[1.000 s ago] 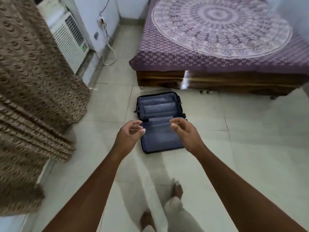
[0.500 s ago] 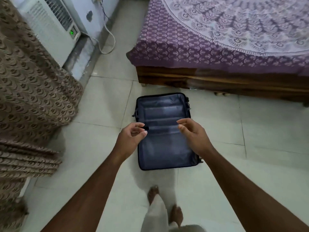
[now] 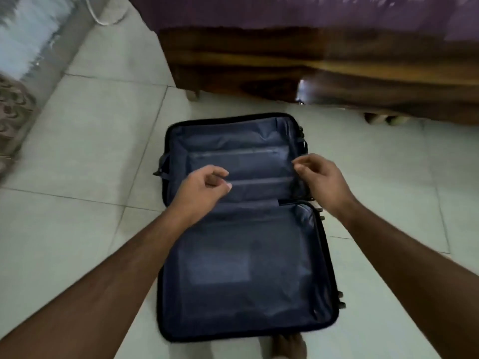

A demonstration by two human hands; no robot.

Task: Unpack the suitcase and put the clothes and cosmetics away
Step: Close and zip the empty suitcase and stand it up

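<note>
A dark suitcase (image 3: 241,229) lies opened flat on the pale tiled floor (image 3: 77,156), its two halves spread toward and away from the person, just in front of a wooden bed frame (image 3: 285,66). Both halves show a navy fabric lining; the far half carries two horizontal zip lines across its panel, and the near half is covered by a smooth lining sheet. No clothes or cosmetics can be made out inside — the lining is all that shows. The left hand (image 3: 202,189) hovers over the far half near the left edge, its fingers curled with thumb and forefinger drawn close together; the grip holds nothing that can be seen, and whether it touches the lining cannot be told. The right hand (image 3: 324,178) is at the far half's right edge, close to the hinge line between the halves, its fingers bent and fingertips gathered toward the thumb — the picture is too blurred to tell whether that grip pinches the lining, a zip pull or nothing at all. Both forearms reach in from the bottom corners. A bare foot (image 3: 287,347) stands on the tiles just beside the suitcase's near edge. A purple bedspread (image 3: 285,11) hangs over the bed frame, a white cable (image 3: 103,19) trails on the floor at upper left, and a patterned brown curtain (image 3: 13,110) shows at the left edge.
</note>
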